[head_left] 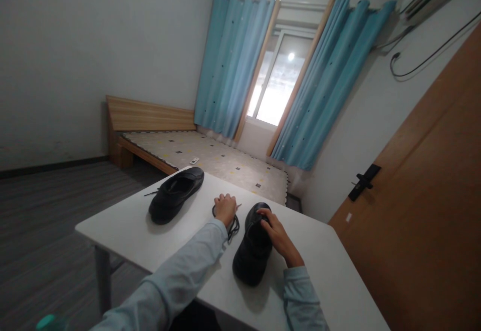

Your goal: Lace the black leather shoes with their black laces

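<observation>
Left hand [225, 207] fisted on the lace [233, 227], right hand [276, 236] clamped over the near shoe [252, 248] at mid-table [124, 231]; a hard tug could likely drag the shoe sideways or strip the lace out.

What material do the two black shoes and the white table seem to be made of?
Shoe under the right hand and the far shoe: probably smooth leather or an imitation, matte black with a faint sheen. Table: seemingly laminate or painted board, plain white, flat and evenly matte. The left hand grips a dark lace.
</observation>
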{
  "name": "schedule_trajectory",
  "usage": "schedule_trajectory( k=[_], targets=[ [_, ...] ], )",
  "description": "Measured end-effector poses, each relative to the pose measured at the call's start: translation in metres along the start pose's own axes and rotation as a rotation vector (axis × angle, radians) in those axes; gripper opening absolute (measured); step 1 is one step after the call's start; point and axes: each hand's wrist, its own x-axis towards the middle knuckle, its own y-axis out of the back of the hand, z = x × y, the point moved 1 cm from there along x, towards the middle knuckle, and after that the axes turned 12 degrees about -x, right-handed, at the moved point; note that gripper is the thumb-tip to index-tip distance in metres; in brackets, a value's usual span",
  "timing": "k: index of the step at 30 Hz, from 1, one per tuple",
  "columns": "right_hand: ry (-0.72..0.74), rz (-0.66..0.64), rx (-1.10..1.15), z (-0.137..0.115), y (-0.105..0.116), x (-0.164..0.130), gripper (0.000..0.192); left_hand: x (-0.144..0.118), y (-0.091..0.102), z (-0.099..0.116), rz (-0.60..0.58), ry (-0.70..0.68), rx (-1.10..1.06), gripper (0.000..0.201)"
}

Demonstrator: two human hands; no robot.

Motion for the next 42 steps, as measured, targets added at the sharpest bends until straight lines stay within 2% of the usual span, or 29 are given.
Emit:
schedule_trajectory(
  k=[7,12,25,31,42],
  targets=[
    [0.003,0.007,-0.006,0.0,-0.001,-0.001,0.029,0.002,0.019,0.011,-0.098,-0.102,-0.256,0.015],
    [0.015,0.023,-0.008,0.001,-0.001,-0.001,0.029,-0.002,0.038,0.02,-0.1,-0.227,-0.425,0.015],
    [-0.043,0.056,0.07,0.002,-0.004,0.001,0.031,-0.001,0.037,0.025,-0.102,-0.372,-0.476,0.021],
    [-0.154,0.072,0.081,-0.004,-0.001,0.003,0.022,0.0,0.039,0.023,-0.133,-0.39,-0.452,0.017],
    [-0.171,0.061,0.013,-0.005,0.0,0.009,0.021,-0.001,0.043,0.022,-0.146,-0.385,-0.402,0.015]
  ],
)
